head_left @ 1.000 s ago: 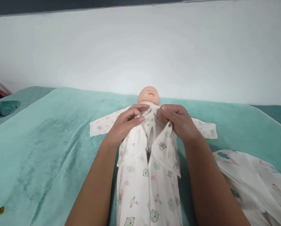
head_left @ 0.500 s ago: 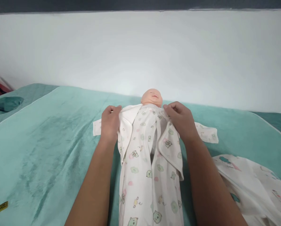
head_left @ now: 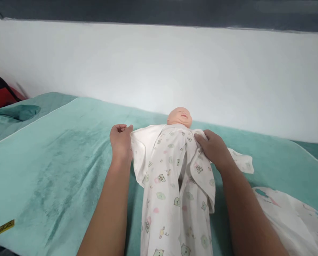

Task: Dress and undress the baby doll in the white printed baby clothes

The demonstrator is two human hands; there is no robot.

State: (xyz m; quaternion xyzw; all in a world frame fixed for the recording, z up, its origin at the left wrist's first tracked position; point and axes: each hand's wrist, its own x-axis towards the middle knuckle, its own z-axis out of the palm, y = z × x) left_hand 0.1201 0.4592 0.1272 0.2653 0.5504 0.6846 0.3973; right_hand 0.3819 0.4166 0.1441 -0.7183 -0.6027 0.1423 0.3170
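Note:
A baby doll point(head_left: 179, 118) lies on its back, head toward the wall. Printed white baby clothes cover its body: a long garment point(head_left: 161, 199) with bears and a slit down the front, and a short baby shirt point(head_left: 145, 137) spread open at the chest. My left hand point(head_left: 121, 140) is closed in a pinch on the shirt's left edge, holding the cloth out sideways. At the doll's shoulder on the right, my right hand point(head_left: 213, 145) grips the shirt's other side between thumb and fingers. A sleeve point(head_left: 242, 161) sticks out beyond my right wrist.
A teal plush cover point(head_left: 68, 160) lies beneath everything and reaches the white wall point(head_left: 148, 67). Another white printed cloth point(head_left: 294, 217) is heaped at lower right. At far left are a red and black object point(head_left: 1, 94) and a yellow label point(head_left: 1, 229).
My left hand has drawn the shirt's edge outward to the left, and the left sleeve end is out of sight. My right hand has lowered slightly onto the shoulder cloth. The view has shifted.

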